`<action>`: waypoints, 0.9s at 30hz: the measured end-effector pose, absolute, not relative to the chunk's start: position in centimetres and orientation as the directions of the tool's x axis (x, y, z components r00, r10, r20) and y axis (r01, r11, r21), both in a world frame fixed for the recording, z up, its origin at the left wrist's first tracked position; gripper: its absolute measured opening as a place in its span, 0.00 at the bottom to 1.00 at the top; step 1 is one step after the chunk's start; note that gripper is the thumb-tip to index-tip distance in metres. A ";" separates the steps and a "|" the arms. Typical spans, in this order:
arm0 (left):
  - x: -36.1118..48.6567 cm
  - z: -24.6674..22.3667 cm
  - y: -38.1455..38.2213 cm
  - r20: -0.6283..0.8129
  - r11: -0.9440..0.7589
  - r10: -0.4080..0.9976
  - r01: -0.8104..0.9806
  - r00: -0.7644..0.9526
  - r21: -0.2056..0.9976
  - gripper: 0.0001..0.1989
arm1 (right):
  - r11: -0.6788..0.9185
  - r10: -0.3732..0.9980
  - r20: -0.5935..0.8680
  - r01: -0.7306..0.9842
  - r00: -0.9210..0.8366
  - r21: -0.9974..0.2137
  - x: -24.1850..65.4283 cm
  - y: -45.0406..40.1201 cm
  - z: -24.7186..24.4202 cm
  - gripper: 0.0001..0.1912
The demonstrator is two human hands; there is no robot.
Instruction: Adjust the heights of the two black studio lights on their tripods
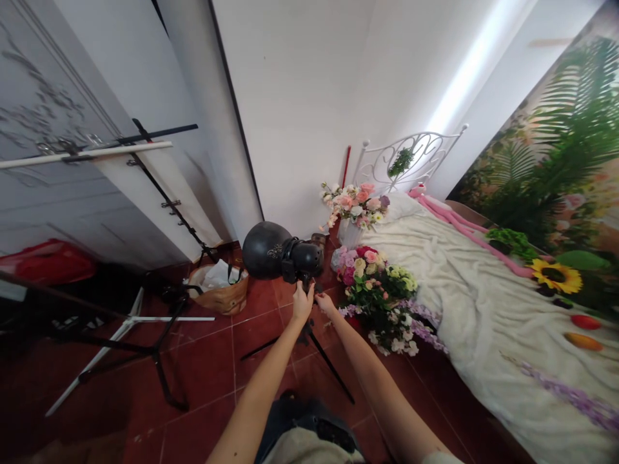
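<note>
A black studio light [305, 258] with a wide, scuffed dome reflector [265, 250] stands in front of me, its dome facing left. Under it, a black light stand [329, 364] spreads its legs on the floor. My left hand [303, 301] is closed around the mount just below the lamp body. Beside it, my right hand [325, 303] has its fingers pinched at the right side of the mount, near what looks like a knob. The fingers hide most of that small part.
Artificial flowers [370, 264] stand close on the right, beside a bed with a cream blanket [464, 277]. A wicker basket [225, 298] sits left of the lamp. Further left are a white-legged stand [123, 328] and a backdrop crossbar [140, 149]. Red tiles [207, 361] cover the floor.
</note>
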State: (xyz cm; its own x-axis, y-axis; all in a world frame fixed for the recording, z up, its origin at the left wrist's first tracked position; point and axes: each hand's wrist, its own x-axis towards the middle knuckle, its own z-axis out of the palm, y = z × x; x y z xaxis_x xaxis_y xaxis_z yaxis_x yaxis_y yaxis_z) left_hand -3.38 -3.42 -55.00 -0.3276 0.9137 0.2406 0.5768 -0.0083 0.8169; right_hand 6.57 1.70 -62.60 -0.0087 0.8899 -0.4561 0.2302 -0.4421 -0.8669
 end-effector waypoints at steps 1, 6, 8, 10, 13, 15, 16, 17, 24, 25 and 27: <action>-3.3 -55.1 -3.4 0.239 -0.003 0.910 0.573 -0.337 0.820 0.21 | -0.456 0.882 -0.472 0.227 -0.016 -0.860 6.6 1.7 -62.7 0.09; -3.2 -54.9 -3.5 0.211 0.017 0.921 0.575 -0.327 0.818 0.21 | -0.511 0.843 -0.534 0.208 -0.070 -0.834 7.0 1.5 -63.4 0.15; -3.6 -54.2 -3.8 0.196 0.001 0.939 0.572 -0.283 0.820 0.22 | -0.507 0.841 -0.530 0.184 -0.108 -0.842 7.4 1.3 -63.6 0.13; -4.2 -53.3 -4.1 0.167 -0.017 0.960 0.551 -0.224 0.835 0.22 | -0.485 0.846 -0.506 0.153 -0.166 -0.861 8.0 1.2 -63.6 0.09; -5.5 -51.8 -4.1 0.096 -0.056 0.994 0.533 -0.047 0.844 0.19 | -0.434 0.857 -0.448 0.115 -0.254 -0.894 9.2 1.4 -63.5 0.08; -6.2 -51.1 -4.0 0.041 -0.072 0.997 0.551 0.069 0.831 0.17 | -0.387 0.860 -0.402 0.110 -0.315 -0.915 10.0 1.9 -63.4 0.11; -6.5 -50.9 -3.9 0.021 -0.072 0.995 0.564 0.097 0.823 0.16 | -0.358 0.856 -0.378 0.124 -0.352 -0.926 10.3 2.3 -63.2 0.12; -6.7 -50.8 -3.9 0.013 -0.071 0.994 0.572 0.106 0.817 0.16 | -0.324 0.849 -0.357 0.150 -0.390 -0.934 10.6 2.7 -63.1 0.12; -6.6 -52.2 -3.8 0.105 -0.115 0.993 0.549 0.049 0.828 0.15 | -0.174 0.797 -0.300 0.277 -0.524 -0.945 11.2 4.1 -62.4 0.12; -6.5 -52.4 -3.9 0.108 -0.109 0.994 0.544 0.034 0.832 0.16 | -0.192 0.787 -0.311 0.266 -0.533 -0.944 11.2 3.9 -62.5 0.12; -6.4 -52.8 -4.0 0.106 -0.093 0.994 0.535 0.005 0.839 0.16 | -0.252 0.775 -0.353 0.256 -0.525 -0.933 11.3 3.5 -62.9 0.12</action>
State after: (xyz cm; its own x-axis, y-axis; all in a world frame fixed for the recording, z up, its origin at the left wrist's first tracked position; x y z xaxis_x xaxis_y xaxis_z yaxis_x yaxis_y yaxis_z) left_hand -6.42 -4.01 -52.77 0.0052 0.9943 0.1065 0.5355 -0.0927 0.8395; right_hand 11.28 3.49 -62.91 -0.5250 0.7745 -0.3529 0.2558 -0.2518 -0.9334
